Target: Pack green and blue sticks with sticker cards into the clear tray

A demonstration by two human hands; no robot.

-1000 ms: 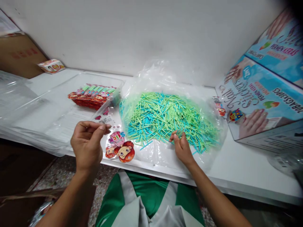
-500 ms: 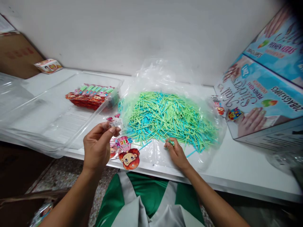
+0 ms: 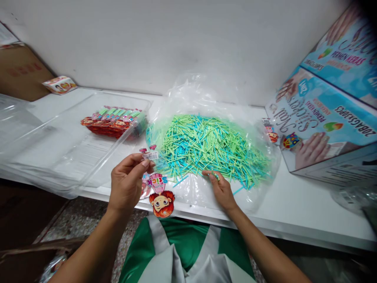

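Note:
My left hand (image 3: pixel 128 182) pinches a clear packet (image 3: pixel 161 201) near its barcode label; the packet hangs with its red-haired cartoon figure upside down and "Stick" lettering above it. Fingers of my right hand (image 3: pixel 220 188) are curled round a few thin green and blue sticks, whose ends show at the fist. Just beyond that hand, a big heap of green and blue sticks (image 3: pixel 206 143) lies on a clear plastic bag (image 3: pixel 191 194). Part of another packet (image 3: pixel 145 190) shows on the table behind the held one.
At the left, a clear plastic tray (image 3: pixel 98 167) holds a stack of filled red packets (image 3: pixel 110 124). A brown carton (image 3: pixel 23 72) and a small box (image 3: pixel 59 84) stand behind it. Large blue printed boxes (image 3: pixel 321 118) stand at the right, with a packet (image 3: pixel 271 131) beside them.
My left hand has moved slightly right with the packet, which now hangs straighter. My right hand has shifted a little, its fingers still curled round the sticks.

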